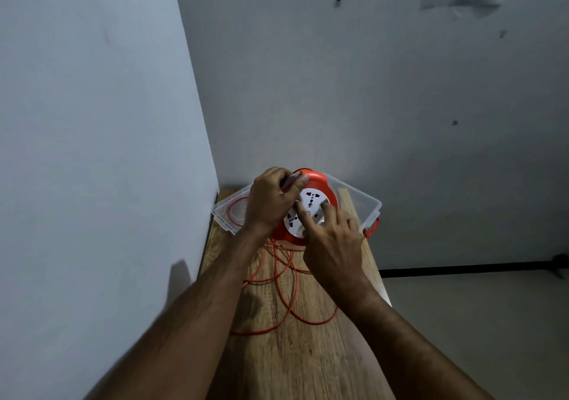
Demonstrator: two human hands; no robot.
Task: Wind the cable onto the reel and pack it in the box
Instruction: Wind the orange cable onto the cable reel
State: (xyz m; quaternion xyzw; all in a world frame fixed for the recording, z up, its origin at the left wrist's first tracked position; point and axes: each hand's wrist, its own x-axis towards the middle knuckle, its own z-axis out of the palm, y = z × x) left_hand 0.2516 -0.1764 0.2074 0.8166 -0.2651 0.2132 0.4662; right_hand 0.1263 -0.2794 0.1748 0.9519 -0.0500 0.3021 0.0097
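Narrow wooden table (311, 353) set in a room corner: left wall (92, 122) close along its left edge, back wall (369, 91) just behind its far end, open floor (477, 322) beyond the right edge. Clear plastic box (368, 205) with an orange latch (371, 228) at the far end of the table, reaching nearly from the left edge to past the right edge. Orange reel (317, 181) with a white socket face (309, 207) held tilted above the box's near rim. Left hand (269, 204) curled around the reel's upper left rim, thumb on the orange housing. Right hand (334, 245) with straight fingers pressed on the socket face, gripping nothing. Orange cable (291, 301) in loose loops on the table below and nearer than both hands, one loop inside the box's left part.
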